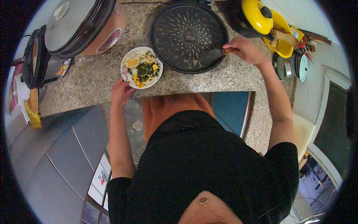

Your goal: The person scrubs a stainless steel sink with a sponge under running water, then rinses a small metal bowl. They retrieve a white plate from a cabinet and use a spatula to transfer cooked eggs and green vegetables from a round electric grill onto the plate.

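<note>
My left hand grips the near-left rim of a small white plate. On the plate lies a cooked egg with dark chopped greens, and half a boiled egg sits at its upper left. My right hand is closed around the brown handle of a dark spatula. The spatula's blade rests over the lower right of a round black griddle pan, whose patterned surface holds no food. The plate's right edge is close against the pan's left rim; whether they touch I cannot tell.
A large lidded cooker stands left on the granite counter. Beyond the pan at right are a dark pot, a yellow lid and a yellow container. Jars stand by the right wall. The counter's front edge is before my waist.
</note>
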A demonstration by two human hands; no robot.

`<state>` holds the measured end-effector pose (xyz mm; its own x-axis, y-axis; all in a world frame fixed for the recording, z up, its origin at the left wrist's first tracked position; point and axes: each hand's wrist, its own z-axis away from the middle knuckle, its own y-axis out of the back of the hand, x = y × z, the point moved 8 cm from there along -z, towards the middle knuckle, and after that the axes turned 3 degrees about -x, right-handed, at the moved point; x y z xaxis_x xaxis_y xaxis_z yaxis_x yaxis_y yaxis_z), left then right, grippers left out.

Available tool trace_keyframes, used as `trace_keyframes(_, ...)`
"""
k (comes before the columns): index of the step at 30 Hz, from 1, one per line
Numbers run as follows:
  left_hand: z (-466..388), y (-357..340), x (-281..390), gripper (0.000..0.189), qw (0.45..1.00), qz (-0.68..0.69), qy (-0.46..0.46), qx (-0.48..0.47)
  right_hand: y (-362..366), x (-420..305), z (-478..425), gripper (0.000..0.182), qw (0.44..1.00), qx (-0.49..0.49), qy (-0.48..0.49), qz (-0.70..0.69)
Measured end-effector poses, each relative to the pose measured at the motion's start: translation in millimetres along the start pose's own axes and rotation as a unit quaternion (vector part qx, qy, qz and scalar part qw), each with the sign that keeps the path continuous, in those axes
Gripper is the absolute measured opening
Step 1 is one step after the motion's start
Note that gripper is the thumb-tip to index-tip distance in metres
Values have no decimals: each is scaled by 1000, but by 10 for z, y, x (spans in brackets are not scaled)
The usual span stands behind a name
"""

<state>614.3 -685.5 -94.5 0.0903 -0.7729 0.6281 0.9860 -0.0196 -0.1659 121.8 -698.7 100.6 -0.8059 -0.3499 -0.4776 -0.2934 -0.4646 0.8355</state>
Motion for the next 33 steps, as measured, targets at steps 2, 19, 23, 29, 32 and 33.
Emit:
trace_keyframes(2,-6,-15,5,43,1000,8,1,-5,-168,-120,-66,40,999,0,-11,-48)
trace_keyframes(19,70,-88,51,42,1000,18,9,-2,-643,-459,-919,44,990,106,-30,-85)
trace_keyframes(23,48,-90,55,42,1000,25,-9,-11,-626,-300,-1080,47,991,99,-4,-88)
trace_keyframes(29,55,-103,63,45,998,31,-50,-11,-471,-365,-1066,49,993,86,11,-84)
trace_keyframes(32,30,1,-9,45,998,36,-54,-7,-319,-623,-923,48,988,143,13,-52)
trace_keyframes(33,49,17,1,45,998,35,-57,-12,-206,-811,-843,48,983,178,15,-48)
